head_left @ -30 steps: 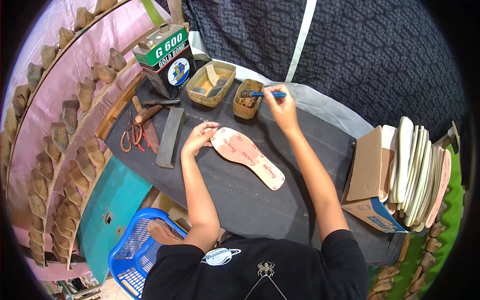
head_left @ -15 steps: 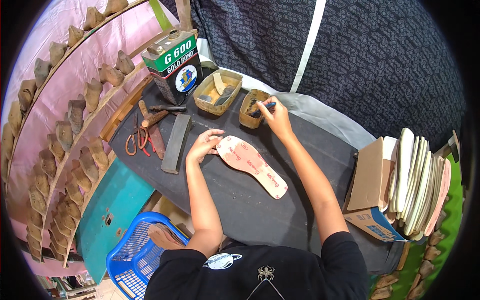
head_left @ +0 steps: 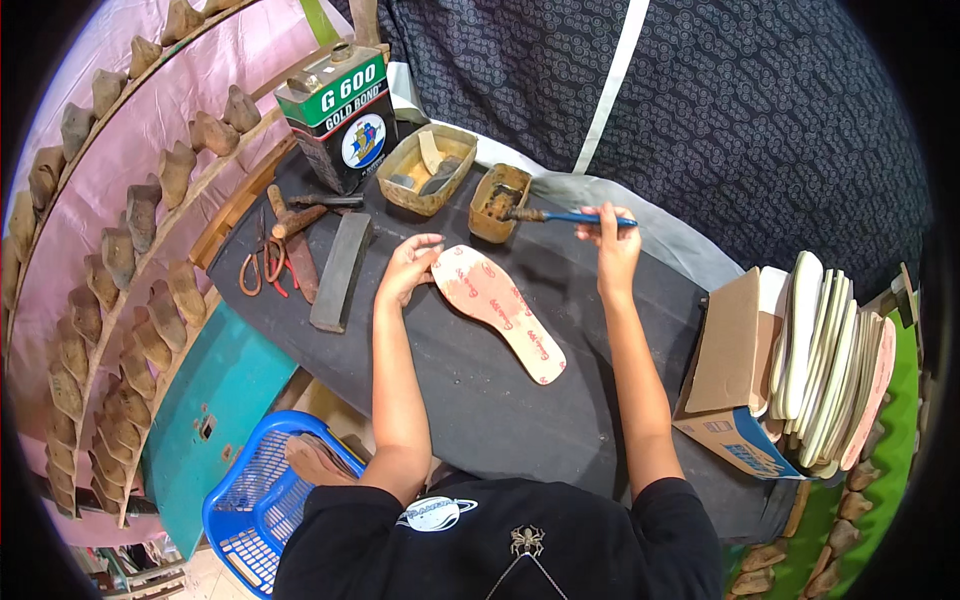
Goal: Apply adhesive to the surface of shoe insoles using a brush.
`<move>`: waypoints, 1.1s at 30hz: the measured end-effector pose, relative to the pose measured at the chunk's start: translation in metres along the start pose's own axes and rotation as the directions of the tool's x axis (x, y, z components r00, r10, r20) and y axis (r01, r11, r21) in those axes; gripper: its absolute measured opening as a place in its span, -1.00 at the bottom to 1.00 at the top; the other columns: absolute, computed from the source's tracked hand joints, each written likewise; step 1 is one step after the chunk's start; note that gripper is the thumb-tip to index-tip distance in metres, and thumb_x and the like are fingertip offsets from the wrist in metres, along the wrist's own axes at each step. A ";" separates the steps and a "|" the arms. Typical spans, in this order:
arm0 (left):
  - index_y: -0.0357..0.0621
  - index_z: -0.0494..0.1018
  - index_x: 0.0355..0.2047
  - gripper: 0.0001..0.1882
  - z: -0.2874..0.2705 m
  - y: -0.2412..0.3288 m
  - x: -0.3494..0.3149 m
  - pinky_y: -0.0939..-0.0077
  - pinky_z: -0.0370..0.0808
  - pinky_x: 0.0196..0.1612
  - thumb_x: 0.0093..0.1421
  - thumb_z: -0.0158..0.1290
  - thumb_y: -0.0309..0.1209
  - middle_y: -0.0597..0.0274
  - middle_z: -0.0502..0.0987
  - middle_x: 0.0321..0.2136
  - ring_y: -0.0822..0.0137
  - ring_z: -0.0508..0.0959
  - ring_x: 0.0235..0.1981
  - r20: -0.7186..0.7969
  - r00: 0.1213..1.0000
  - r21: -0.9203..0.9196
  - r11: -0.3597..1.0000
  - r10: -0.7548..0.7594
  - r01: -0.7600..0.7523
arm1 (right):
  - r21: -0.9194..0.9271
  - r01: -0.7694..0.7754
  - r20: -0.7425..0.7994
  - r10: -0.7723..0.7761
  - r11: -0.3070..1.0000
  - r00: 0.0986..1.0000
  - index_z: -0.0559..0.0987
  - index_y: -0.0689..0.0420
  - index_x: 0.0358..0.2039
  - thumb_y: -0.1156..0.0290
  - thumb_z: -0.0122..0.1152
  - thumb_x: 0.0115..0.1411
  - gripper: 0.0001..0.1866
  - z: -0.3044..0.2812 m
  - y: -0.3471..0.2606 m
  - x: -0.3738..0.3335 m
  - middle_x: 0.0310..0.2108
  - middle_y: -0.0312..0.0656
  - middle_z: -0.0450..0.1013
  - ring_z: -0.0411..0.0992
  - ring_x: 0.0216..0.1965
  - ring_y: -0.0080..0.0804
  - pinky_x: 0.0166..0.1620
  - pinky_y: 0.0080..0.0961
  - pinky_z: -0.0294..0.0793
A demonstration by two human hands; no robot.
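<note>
A pale, sole-shaped insole (head_left: 500, 305) with red print and a pinkish damp-looking patch lies over the dark table, its wide end toward my left hand. My left hand (head_left: 405, 270) grips that wide end at its left edge, fingers curled and partly hidden. My right hand (head_left: 612, 250) pinches the blue handle of a brush (head_left: 575, 217), held level. Its dark, caked bristle end is over the rim of a small tan tub (head_left: 490, 225) with dark residue inside.
Beside the small tub stand a larger tub (head_left: 400, 197) with scraps and a green-and-black metal can (head_left: 345, 125). A grey block (head_left: 342, 272), a hammer (head_left: 300, 255) and scissors (head_left: 258, 262) lie left. At right, a cardboard box (head_left: 725, 350) holds stacked soles (head_left: 825, 350). A blue basket (head_left: 255, 510) stands below.
My right hand has drawn back to the right, lifting the brush out of the small tub and turning it level. My left hand keeps its hold on the insole. The whole view has shifted slightly.
</note>
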State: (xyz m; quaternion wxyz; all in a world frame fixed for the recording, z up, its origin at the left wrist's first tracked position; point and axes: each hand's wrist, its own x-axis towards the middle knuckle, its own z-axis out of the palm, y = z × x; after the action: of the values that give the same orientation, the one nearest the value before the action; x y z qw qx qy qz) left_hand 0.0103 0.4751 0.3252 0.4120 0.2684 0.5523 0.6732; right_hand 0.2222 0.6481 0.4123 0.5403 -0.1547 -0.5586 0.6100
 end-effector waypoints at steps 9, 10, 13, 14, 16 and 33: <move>-0.24 0.26 -0.15 -0.69 -0.002 -0.005 0.010 0.49 0.47 -0.31 0.07 -0.04 -0.47 0.20 0.44 -0.41 0.39 0.48 -0.40 -0.036 0.998 -0.236 0.971 -0.059 0.049 | -0.182 -0.036 0.205 0.073 0.983 0.976 0.34 0.26 -0.44 0.46 0.06 0.09 -0.86 -0.036 -0.026 -0.110 -0.37 -0.06 0.40 0.40 -0.44 -0.47 -0.37 -0.60 0.41; -0.24 0.26 -0.14 -0.69 -0.001 -0.006 0.010 0.50 0.47 -0.31 0.07 -0.04 -0.47 0.19 0.44 -0.40 0.38 0.48 -0.39 -0.021 0.998 -0.258 0.965 -0.055 0.047 | -0.204 -0.013 0.223 0.060 0.979 0.973 0.35 0.27 -0.44 0.48 0.08 0.07 -0.86 -0.038 -0.026 -0.118 -0.36 -0.06 0.39 0.41 -0.38 -0.43 -0.32 -0.56 0.42; -0.24 0.26 -0.15 -0.68 -0.002 -0.007 0.011 0.50 0.47 -0.30 0.06 -0.01 -0.49 0.19 0.44 -0.40 0.38 0.48 -0.39 -0.015 0.998 -0.289 0.956 -0.059 0.052 | -0.268 0.091 0.280 -0.013 0.959 0.960 0.38 0.28 -0.44 0.51 0.17 -0.01 -0.83 -0.041 -0.023 -0.133 -0.35 -0.06 0.40 0.41 -0.28 -0.31 -0.18 -0.47 0.38; -0.24 0.26 -0.15 -0.68 -0.001 -0.008 0.010 0.50 0.47 -0.30 0.05 0.00 -0.49 0.19 0.44 -0.40 0.38 0.48 -0.39 -0.011 0.998 -0.301 0.952 -0.060 0.054 | -0.269 0.088 0.278 -0.011 0.959 0.961 0.38 0.28 -0.44 0.51 0.17 -0.01 -0.83 -0.040 -0.023 -0.134 -0.35 -0.06 0.40 0.41 -0.28 -0.31 -0.18 -0.47 0.38; -0.25 0.26 -0.16 -0.67 0.000 -0.008 0.010 0.50 0.47 -0.30 0.04 0.01 -0.49 0.19 0.44 -0.40 0.38 0.48 -0.39 -0.018 0.998 -0.297 0.953 -0.060 0.052 | -0.354 0.231 0.373 -0.090 0.906 0.923 0.39 0.27 -0.44 0.53 0.21 -0.06 -0.81 -0.036 -0.025 -0.133 -0.34 -0.08 0.40 0.41 -0.29 -0.32 -0.20 -0.49 0.38; -0.27 0.24 -0.14 -0.61 -0.002 -0.010 0.011 0.53 0.46 -0.26 0.01 0.06 -0.50 0.19 0.44 -0.39 0.39 0.48 -0.36 -0.040 0.997 -0.218 0.975 -0.061 0.051 | -0.457 0.307 0.454 -0.078 0.835 0.888 0.39 0.24 -0.54 0.52 0.26 -0.13 -0.80 -0.026 -0.035 -0.127 -0.45 -0.10 0.44 0.43 -0.36 -0.31 -0.29 -0.53 0.39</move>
State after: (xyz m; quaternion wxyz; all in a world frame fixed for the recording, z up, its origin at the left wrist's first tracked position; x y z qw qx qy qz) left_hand 0.0055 0.4839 0.3138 0.4447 0.1906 0.4920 0.7237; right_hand 0.3064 0.5487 0.3812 0.4068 -0.1017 -0.8165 0.3969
